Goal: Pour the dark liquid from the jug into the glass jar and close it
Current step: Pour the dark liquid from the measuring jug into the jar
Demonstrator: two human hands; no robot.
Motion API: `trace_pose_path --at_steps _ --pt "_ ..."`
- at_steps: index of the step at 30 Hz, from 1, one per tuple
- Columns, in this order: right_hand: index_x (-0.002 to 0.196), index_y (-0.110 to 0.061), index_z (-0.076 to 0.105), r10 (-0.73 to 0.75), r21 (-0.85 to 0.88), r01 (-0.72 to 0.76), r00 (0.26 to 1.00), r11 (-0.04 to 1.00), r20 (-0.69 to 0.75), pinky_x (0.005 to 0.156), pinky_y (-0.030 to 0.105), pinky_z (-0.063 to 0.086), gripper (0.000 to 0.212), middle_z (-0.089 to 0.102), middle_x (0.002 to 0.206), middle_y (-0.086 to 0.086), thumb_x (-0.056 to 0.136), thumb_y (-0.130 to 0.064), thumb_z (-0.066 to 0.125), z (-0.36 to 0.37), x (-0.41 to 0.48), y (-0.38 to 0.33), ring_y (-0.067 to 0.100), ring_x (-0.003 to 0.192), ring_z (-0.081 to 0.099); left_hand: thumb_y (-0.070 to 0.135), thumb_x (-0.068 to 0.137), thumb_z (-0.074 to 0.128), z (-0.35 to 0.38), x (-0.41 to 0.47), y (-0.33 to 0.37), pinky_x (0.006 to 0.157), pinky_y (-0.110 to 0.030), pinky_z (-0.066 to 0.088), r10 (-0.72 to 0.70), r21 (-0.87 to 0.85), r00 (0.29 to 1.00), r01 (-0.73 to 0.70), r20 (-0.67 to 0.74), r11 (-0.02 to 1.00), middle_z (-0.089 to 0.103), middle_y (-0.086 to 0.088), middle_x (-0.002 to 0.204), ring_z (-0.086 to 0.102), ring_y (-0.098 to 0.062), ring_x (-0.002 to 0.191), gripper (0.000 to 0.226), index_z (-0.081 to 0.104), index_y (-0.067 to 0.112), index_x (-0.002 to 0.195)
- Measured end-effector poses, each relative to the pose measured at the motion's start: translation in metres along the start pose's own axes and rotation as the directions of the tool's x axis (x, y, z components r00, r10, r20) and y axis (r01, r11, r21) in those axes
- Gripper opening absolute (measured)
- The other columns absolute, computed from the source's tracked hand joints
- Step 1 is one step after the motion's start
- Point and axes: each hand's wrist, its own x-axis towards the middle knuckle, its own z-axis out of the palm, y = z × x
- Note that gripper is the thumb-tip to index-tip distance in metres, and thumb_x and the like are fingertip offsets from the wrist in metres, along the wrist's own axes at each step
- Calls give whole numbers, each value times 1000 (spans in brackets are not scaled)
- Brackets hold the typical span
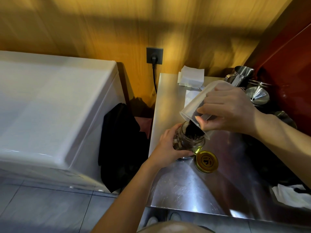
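Observation:
My right hand grips a translucent plastic jug and holds it steeply tilted, mouth down over the glass jar. Dark liquid runs from the jug's lip into the jar's open mouth. The jar looks mostly full of dark contents and is tipped slightly. My left hand wraps around its left side and steadies it on the steel counter. The gold metal lid lies flat on the counter, just right of the jar's base.
Metal jugs and a steel funnel stand at the counter's back right. White napkins lie at the back, a white cloth at the near right. A white chest appliance and a black cloth are left of the counter.

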Motion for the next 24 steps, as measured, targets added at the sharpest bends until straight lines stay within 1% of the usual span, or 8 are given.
trace_pose_path --at_steps 4,10,13,17,21,24 --pt "55 -4 64 -11 -7 11 1000 1000 -20 50 37 46 27 59 49 10 80 -15 61 2 0 -3 25 45 55 44 62 84 -1 0 0 108 -39 32 -8 5 1000 8 1 1000 35 13 129 34 -16 129 94 24 53 133" --pt "55 -5 63 -41 -21 41 999 999 -19 47 37 46 27 58 49 10 80 -15 62 2 -1 -1 26 43 53 42 63 84 -1 -1 0 108 -39 32 -8 4 1000 8 8 1000 34 13 131 33 -16 130 95 24 50 136" --pt "54 -5 62 -64 -37 63 998 997 -26 45 35 44 24 56 48 9 77 -14 65 3 -1 -4 25 42 51 41 64 84 -2 0 0 110 -43 33 2 15 1000 -2 8 1000 37 8 136 34 -17 131 95 25 47 139" --pt "55 -6 63 -91 -42 89 995 995 -38 45 32 43 24 56 48 8 77 -14 64 3 -2 -6 24 42 52 39 64 85 -1 -1 2 110 -46 35 7 4 1000 -7 -4 1000 40 3 138 35 -18 131 95 27 48 138" --pt "54 -5 63 -70 -38 68 997 997 -41 43 33 44 23 56 46 9 76 -14 65 2 0 -7 24 41 52 40 65 85 -2 0 1 110 -47 34 5 13 1000 -5 5 1000 39 3 140 34 -19 132 96 26 45 140" --pt "53 -6 62 -59 -39 57 997 998 -39 43 32 44 24 55 46 8 75 -13 66 0 0 -8 24 41 50 41 64 85 -2 0 2 111 -48 33 6 8 1000 -6 7 1000 38 2 140 34 -20 132 96 27 43 141"
